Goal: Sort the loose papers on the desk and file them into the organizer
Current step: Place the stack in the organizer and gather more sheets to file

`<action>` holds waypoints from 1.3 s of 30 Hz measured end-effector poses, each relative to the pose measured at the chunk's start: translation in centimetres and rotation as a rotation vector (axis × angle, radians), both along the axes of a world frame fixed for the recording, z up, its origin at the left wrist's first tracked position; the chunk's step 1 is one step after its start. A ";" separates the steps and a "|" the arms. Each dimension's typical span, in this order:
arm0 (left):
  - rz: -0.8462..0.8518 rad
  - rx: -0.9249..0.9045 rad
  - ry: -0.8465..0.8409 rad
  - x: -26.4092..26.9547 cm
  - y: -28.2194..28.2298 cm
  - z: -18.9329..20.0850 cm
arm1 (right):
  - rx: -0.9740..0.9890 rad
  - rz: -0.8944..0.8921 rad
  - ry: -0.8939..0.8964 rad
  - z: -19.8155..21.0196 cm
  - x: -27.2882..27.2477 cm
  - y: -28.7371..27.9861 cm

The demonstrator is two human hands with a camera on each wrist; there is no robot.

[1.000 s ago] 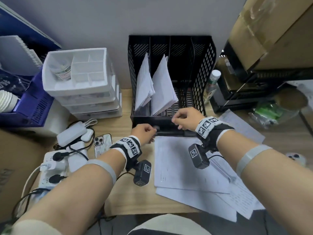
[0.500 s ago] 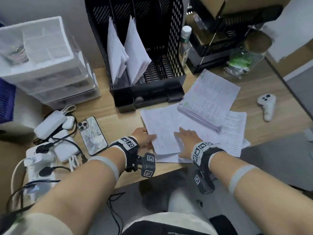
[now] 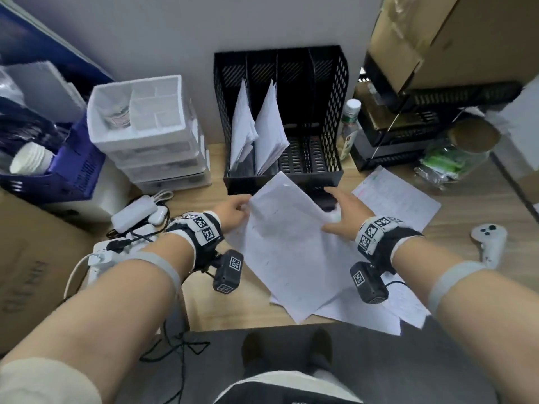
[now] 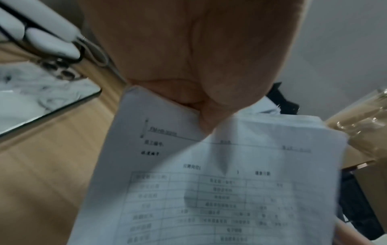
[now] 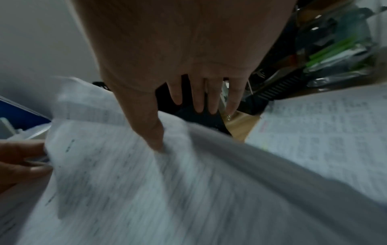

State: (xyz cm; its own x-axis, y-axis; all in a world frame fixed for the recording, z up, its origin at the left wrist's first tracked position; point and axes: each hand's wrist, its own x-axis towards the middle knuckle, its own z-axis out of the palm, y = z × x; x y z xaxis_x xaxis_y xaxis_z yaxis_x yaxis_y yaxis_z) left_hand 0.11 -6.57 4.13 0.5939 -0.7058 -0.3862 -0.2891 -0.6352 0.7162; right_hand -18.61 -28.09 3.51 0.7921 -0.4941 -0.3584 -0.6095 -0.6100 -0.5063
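Note:
The black mesh organizer [image 3: 320,91] stands against the wall, and white papers [image 3: 262,126] lean in its two left slots. A sheaf of printed papers [image 3: 288,225] is lifted at its far end, just in front of the organizer. My left hand [image 3: 234,212] pinches the sheaf's left edge [image 4: 209,165] between thumb and fingers. My right hand [image 3: 344,217] lies at its right edge, thumb [image 5: 150,132] pressed on the page, fingers [image 5: 211,99] straight past the edge. More loose sheets [image 3: 399,205] lie on the desk at right and under the sheaf.
A white drawer unit [image 3: 145,135] stands left of the organizer, with a power bank [image 3: 134,212], cables and a power strip in front. A phone [image 4: 41,99] lies by my left hand. A bottle [image 3: 350,123], black racks and a white controller [image 3: 490,240] sit right.
Both hands left the organizer's front, came down on the papers on the desk, then raised a sheaf toward the organizer. The head view has swung back up.

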 end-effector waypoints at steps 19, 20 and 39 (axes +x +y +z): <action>0.381 -0.159 0.689 -7.3 -5.8 -2.0 | 0.469 -0.352 -0.024 0.0 -5.5 -6.3; 0.383 -0.139 0.685 -7.7 -6.3 -2.1 | 0.491 -0.354 -0.036 -0.4 -5.8 -6.5; 0.291 0.308 0.188 -10.0 -5.9 -8.8 | 0.259 -0.705 0.225 -5.9 -14.7 -11.0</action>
State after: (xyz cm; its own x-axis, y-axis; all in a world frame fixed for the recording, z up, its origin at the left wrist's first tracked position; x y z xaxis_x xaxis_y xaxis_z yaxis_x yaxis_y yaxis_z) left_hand -9.88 -12.50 -4.67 0.6500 -0.3555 -0.6717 0.0495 -0.8621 0.5042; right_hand -33.30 -39.12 -2.38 0.2170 -0.7321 -0.6457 -0.9141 0.0798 -0.3977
